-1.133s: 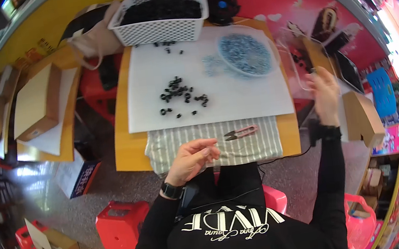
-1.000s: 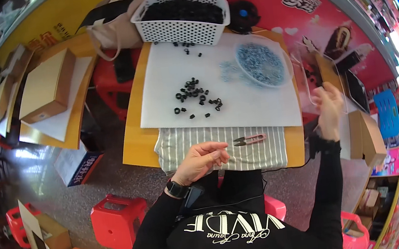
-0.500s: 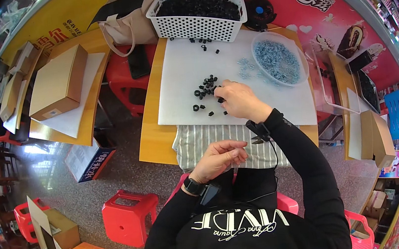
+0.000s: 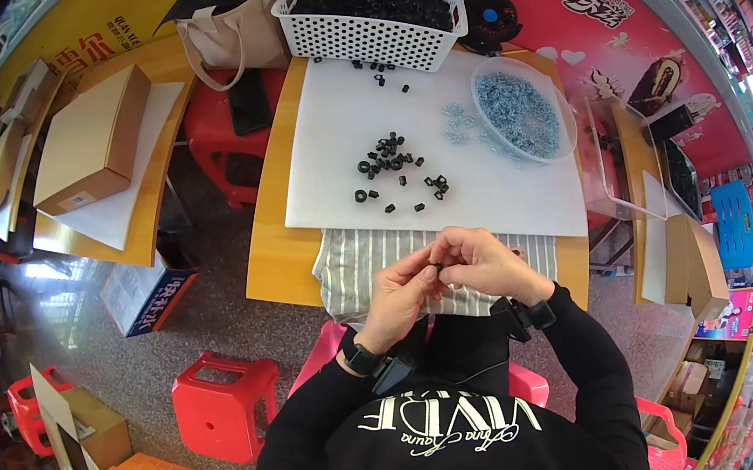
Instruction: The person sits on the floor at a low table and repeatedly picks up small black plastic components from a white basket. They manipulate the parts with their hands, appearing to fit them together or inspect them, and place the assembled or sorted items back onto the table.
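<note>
My left hand [image 4: 400,294] and my right hand [image 4: 484,264] meet above a grey striped cloth [image 4: 351,255] at the table's near edge. Both are closed, fingertips pinched together around a small black plastic piece [image 4: 439,268]. Its exact shape is mostly hidden by the fingers. Beyond them, on a white board [image 4: 317,134], lies a loose cluster of small black pieces [image 4: 385,154], with a black ring [image 4: 361,196] at its left. Several more black pieces [image 4: 437,187] lie at its right, nearer my hands.
At the back stands a white perforated basket [image 4: 362,39] full of black pieces. A round clear tub [image 4: 572,136] of small light-blue pieces sits at the right, some spilled beside it. A black fan-like object [image 4: 489,19] is behind. A red stool [image 4: 229,408] stands at lower left.
My right hand has come back from the black pieces on the board to meet my left hand. A black piece is now between their fingertips. The view has shifted slightly.
</note>
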The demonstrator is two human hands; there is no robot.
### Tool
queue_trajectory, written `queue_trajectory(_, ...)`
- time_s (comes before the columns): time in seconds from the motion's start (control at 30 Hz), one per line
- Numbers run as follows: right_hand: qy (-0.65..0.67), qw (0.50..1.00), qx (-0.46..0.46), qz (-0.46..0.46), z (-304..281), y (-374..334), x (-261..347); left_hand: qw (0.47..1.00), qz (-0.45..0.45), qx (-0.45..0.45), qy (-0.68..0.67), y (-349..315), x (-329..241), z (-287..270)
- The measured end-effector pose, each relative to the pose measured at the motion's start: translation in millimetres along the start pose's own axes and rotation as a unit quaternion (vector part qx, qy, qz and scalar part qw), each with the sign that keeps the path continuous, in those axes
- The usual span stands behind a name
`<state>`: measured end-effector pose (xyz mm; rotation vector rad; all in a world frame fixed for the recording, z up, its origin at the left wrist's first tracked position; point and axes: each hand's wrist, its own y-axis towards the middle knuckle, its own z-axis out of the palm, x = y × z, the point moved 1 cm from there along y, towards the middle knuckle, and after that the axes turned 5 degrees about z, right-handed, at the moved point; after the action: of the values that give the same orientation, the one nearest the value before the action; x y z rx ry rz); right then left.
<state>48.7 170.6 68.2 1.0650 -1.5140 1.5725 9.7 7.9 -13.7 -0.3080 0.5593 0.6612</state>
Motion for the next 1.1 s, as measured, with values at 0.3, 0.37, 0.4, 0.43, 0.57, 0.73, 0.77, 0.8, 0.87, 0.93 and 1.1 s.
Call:
queue_trajectory(0.3,-0.399,0.884,-0.181,-0.16,-30,38,24,0.995,0.001,-0.074,0.071,-4,-9,6)
queue_trajectory(0.37,-0.493,0.817,-0.22,-0.203,-19,56,11,0.995,0.005,-0.079,0.067,-8,-13,1)
queue_trajectory(0.4,-0.513,0.812,-0.21,-0.182,-14,63,8,0.995,0.01,-0.075,0.061,-7,-14,3)
queue_trajectory(0.43,-0.532,0.807,-0.2,-0.161,-12,67,6,0.996,0.016,-0.073,0.054,-6,-17,7)
queue_trajectory(0.57,-0.505,0.818,-0.205,-0.184,-17,65,2,0.997,-0.006,-0.054,0.051,-4,-19,4)
queue_trajectory(0.73,-0.519,0.822,-0.183,-0.143,-24,27,4,0.997,-0.007,-0.047,0.061,-2,-18,5)
queue_trajectory(0.77,-0.532,0.82,-0.172,-0.122,-28,21,-2,0.997,-0.01,-0.041,0.06,0,-19,7)
queue_trajectory(0.8,-0.49,0.844,-0.176,-0.124,-32,17,-5,0.998,-0.012,-0.035,0.059,1,-19,8)
queue_trajectory(0.87,-0.406,0.886,-0.185,-0.126,-45,11,-7,0.998,-0.017,-0.033,0.055,2,-15,8)
queue_trajectory(0.93,-0.305,0.913,-0.262,-0.063,-69,4,3,0.998,-0.017,-0.038,0.052,-1,-15,6)
queue_trajectory(1.1,-0.429,0.763,-0.473,-0.104,-139,-4,-26,0.997,-0.026,-0.04,0.062,-1,-19,8)
